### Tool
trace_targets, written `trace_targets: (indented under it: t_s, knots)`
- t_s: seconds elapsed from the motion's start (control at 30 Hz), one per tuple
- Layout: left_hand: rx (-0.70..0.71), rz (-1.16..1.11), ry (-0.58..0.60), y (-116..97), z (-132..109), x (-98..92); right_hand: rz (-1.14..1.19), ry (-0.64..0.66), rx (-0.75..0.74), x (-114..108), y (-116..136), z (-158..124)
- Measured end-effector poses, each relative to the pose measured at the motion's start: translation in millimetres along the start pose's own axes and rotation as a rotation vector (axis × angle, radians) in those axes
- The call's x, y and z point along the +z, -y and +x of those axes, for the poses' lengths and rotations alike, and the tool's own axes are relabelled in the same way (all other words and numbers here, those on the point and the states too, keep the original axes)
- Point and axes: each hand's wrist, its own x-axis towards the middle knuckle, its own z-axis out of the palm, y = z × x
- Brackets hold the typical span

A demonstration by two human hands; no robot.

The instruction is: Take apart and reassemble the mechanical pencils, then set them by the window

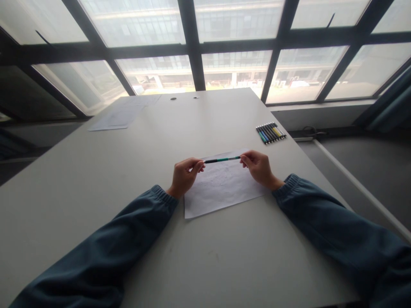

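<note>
A slim pen (222,160), black and green with a pale band, is stretched level between my two hands. My left hand (185,174) pinches its black end, where a bit of silvery tip shows by the fingers. At the green end, my right hand (258,168) closes thumb and fingers on it. Below the pen, a white sheet of paper (215,192) lies at a slant on the table, with faint marks on it too weak to make out. Both wrists rest low, close to the sheet's left and right sides.
A row of several pens (271,133) lies side by side near the white table's (154,252) right edge. Loose papers (117,114) lie at the far left. Two small round dark-centred fittings (173,99) sit near the far edge, before large dark-framed windows (197,47).
</note>
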Motion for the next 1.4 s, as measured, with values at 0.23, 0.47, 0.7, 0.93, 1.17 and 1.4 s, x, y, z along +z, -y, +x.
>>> trace_targets:
  t_s: [0.23, 0.47, 0.7, 0.93, 1.17, 1.4]
  knots:
    - [-0.001, 0.02, 0.013, -1.2, 0.0, -0.7, -0.005, -0.001, 0.006, 0.3, 0.7, 0.0]
    - [-0.003, 0.024, 0.011, -2.5, 0.2, -0.7, -0.006, 0.002, 0.003, 0.4, 0.1, 0.2]
    - [-0.005, 0.02, 0.022, -1.5, 0.0, -1.3, -0.012, 0.003, 0.001, 0.6, 0.6, 0.0]
    - [-0.018, 0.012, 0.022, -4.6, 0.6, -0.7, -0.008, 0.017, 0.005, 0.5, 2.4, -0.4]
    - [-0.018, 0.019, 0.029, -3.8, 1.0, -0.9, -0.026, 0.015, -0.006, 0.4, 4.1, -0.4]
    - [-0.029, 0.01, 0.03, -1.9, 0.3, -0.4, -0.015, 0.02, -0.01, 0.1, 2.9, -0.4]
